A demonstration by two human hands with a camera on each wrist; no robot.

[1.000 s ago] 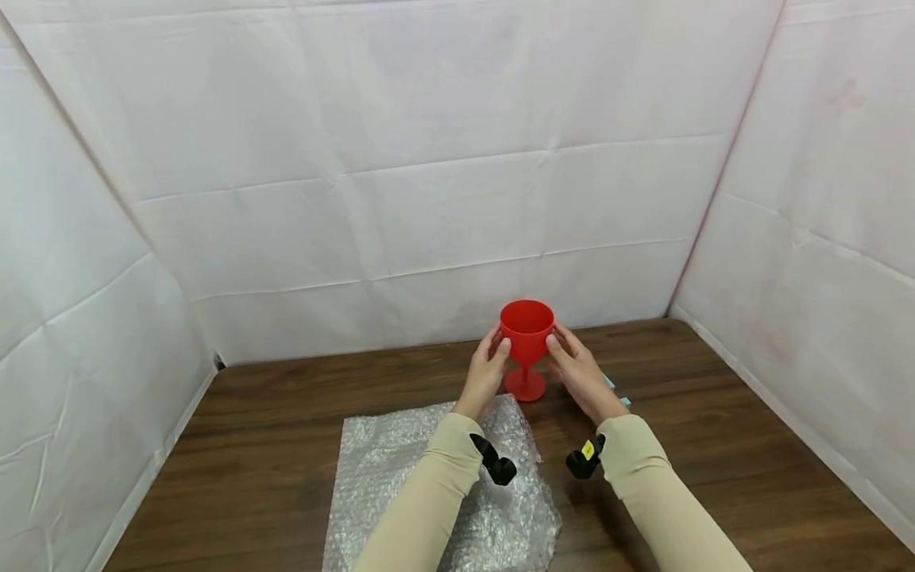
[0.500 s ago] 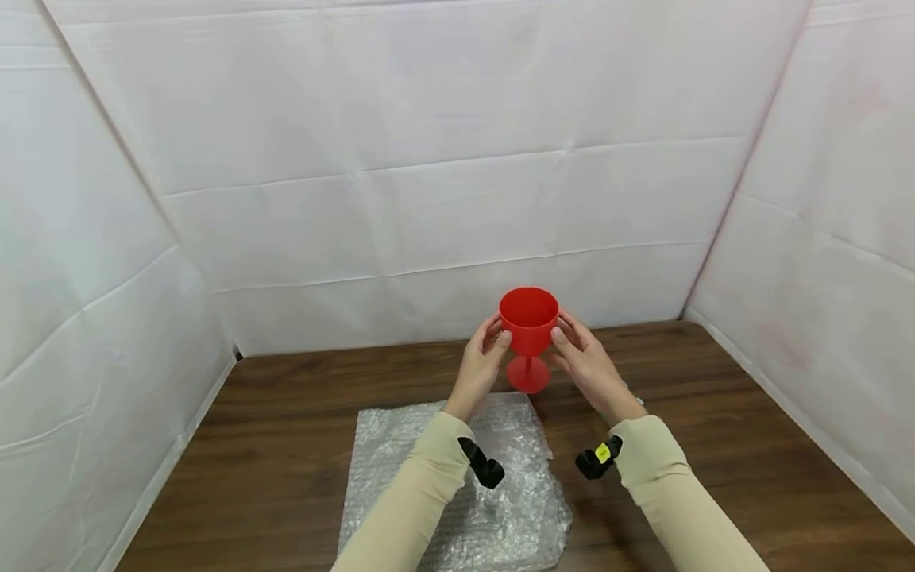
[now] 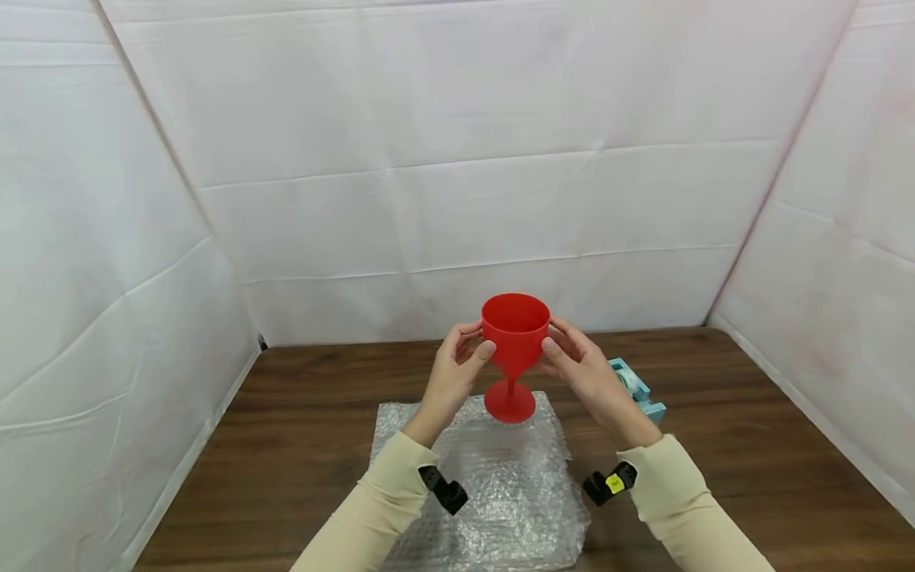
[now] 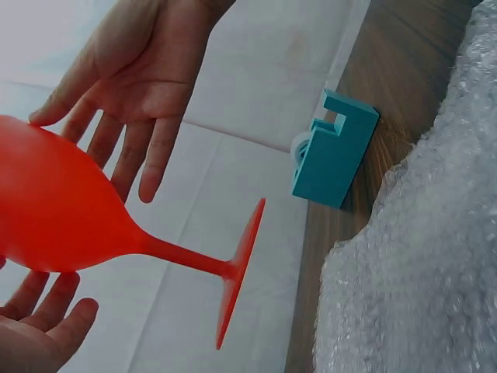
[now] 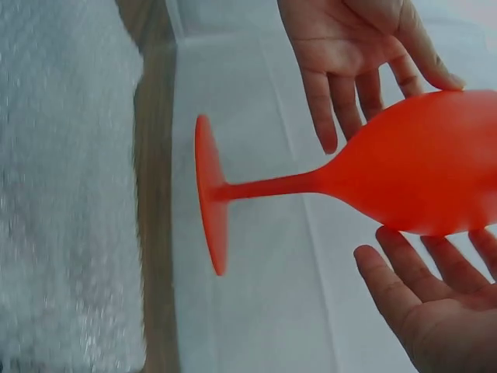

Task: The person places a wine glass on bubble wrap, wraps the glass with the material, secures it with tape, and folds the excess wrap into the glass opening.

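A red plastic goblet (image 3: 513,353) is held upright in the air between both hands in the head view. My left hand (image 3: 452,373) grips its bowl from the left, thumb on the near face and fingers along the side. From the right, my right hand (image 3: 584,372) holds the bowl in the same way. The stem and round foot (image 4: 241,272) hang free below the hands in the left wrist view. Below and nearer lies a sheet of bubble wrap (image 3: 500,485), flat on the table; the foot overlaps its far part in the head view.
A teal tape dispenser (image 4: 334,155) stands on the brown wooden table (image 3: 322,445), partly hidden behind the right forearm in the head view. White cloth walls (image 3: 457,206) close off the back and both sides.
Both hands have lifted the goblet off the table and brought it nearer, over the bubble wrap's far edge. The head view has turned a little left, and the tape dispenser shows more.
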